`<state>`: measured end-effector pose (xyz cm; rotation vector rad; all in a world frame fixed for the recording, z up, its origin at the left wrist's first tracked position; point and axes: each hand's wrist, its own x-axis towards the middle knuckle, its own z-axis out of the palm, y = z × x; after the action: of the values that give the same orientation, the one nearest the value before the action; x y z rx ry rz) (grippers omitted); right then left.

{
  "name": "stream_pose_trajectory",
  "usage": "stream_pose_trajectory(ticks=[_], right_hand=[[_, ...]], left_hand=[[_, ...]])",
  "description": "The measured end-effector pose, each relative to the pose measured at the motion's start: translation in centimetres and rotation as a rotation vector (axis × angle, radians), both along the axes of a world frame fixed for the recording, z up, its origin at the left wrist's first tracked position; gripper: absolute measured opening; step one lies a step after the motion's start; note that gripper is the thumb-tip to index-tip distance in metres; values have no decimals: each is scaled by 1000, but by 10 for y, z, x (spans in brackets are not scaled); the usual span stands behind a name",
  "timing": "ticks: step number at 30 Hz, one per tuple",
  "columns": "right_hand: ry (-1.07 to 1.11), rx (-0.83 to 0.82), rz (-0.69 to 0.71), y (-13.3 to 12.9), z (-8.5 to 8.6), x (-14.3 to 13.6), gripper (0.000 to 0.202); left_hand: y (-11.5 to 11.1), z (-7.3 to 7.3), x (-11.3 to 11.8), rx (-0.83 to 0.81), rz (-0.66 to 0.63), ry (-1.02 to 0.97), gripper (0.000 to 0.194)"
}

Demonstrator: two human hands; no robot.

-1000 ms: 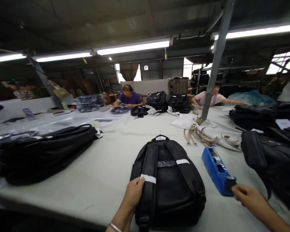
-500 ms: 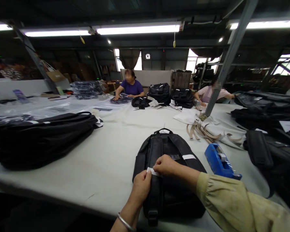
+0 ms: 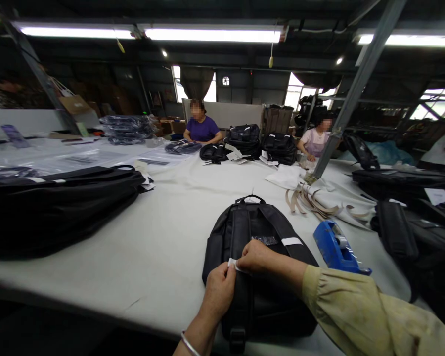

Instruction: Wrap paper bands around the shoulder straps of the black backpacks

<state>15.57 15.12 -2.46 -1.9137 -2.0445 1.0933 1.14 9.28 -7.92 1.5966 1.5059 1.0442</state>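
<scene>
A black backpack [image 3: 267, 306] lies on the table in front of me with its shoulder straps facing up. My left hand [image 3: 218, 289] is closed in a pinch on a white paper strip [image 3: 232, 262] at the left shoulder strap [image 3: 241, 227]. Against the strip's other side, my right hand [image 3: 256, 256] is also closed, fingertips pressed together. Most of the strip is hidden by my fingers. Around the right shoulder strap [image 3: 276, 220] sits another white band [image 3: 291, 241]. Just right of the backpack stands a blue tape dispenser [image 3: 335, 247].
Stacked black bags [image 3: 59, 207] lie at the left, with more black bags [image 3: 422, 237] at the right. Beige strips [image 3: 313, 200] are scattered beyond the dispenser, near a metal post [image 3: 341, 113]. Two co-workers, one in a purple shirt [image 3: 203, 129], work across the white table [image 3: 163, 237].
The white strip shows less between my fingers, which have shifted slightly right. Across the table, the right co-worker has drawn back an outstretched arm. My view has tilted slightly.
</scene>
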Motion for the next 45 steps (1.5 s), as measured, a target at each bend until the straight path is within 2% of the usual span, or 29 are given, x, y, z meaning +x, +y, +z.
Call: stream_pose_trajectory(ticks=[3, 8, 15, 20, 22, 26, 29, 34, 39, 41, 45], right_hand=[[20, -25, 16, -1, 5, 1, 10], [68, -46, 52, -5, 16, -2, 15], [54, -170, -22, -6, 18, -2, 25], [14, -49, -114, -15, 11, 12, 47], [74, -121, -164, -21, 6, 18, 47], [308, -367, -221, -30, 0, 26, 37], [551, -412, -332, -34, -2, 22, 36], [649, -365, -458, -36, -12, 4, 32], [690, -212, -481, -34, -25, -6, 28], [687, -175, -483, -34, -28, -6, 29], [680, -97, -482, -38, -29, -3, 30]], left_hand=[[0, 2, 0, -31, 8, -15, 39], [6, 6, -2, -161, 13, -161, 41], [11, 6, -3, -140, 50, 22, 51], [11, 5, -6, -147, 45, 1, 52], [12, 3, -8, -172, 44, -49, 52], [17, 1, -11, -267, 71, -219, 51], [18, 4, -11, -308, 89, -286, 46], [13, 13, -12, -333, 104, -382, 40], [14, 16, -12, -526, -17, -654, 47], [17, 16, -10, -513, -21, -631, 44], [18, 15, -7, -361, 43, -488, 35]])
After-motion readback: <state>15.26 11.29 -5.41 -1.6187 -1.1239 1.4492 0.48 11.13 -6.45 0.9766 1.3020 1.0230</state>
